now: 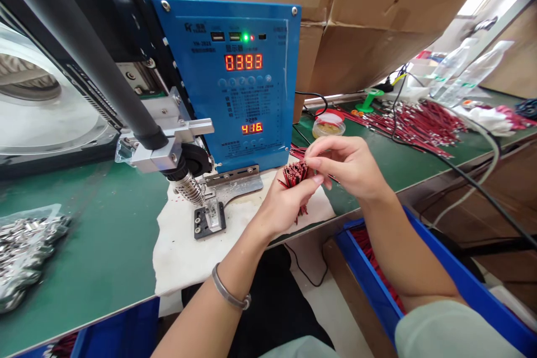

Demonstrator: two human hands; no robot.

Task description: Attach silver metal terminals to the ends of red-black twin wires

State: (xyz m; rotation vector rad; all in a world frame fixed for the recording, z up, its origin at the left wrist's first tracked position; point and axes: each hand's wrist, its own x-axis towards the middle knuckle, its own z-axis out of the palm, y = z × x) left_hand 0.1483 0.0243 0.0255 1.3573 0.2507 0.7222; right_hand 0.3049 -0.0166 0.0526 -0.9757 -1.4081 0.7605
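Observation:
My left hand [279,204] is wrapped round a thick bundle of thin red and black wires [296,172], its cut ends facing up towards me. Thumb and forefinger of my right hand [348,165] are pinched together at the bundle's upper right edge, on what looks like a single wire; the fingers hide most of it. To the left of both hands, a soldering machine's spring-wrapped tip [191,190] points down over a small black fixture block [201,229]. White sheeting [178,260] lies under the machine and below my hands.
A blue control box [268,89] with lit red digits stands behind. At right lie many red wires [432,126], a round tub [329,123] and a green spool [370,100]. A bag of metal parts [29,251] sits at left. Blue bins [457,285] stand below the table edge.

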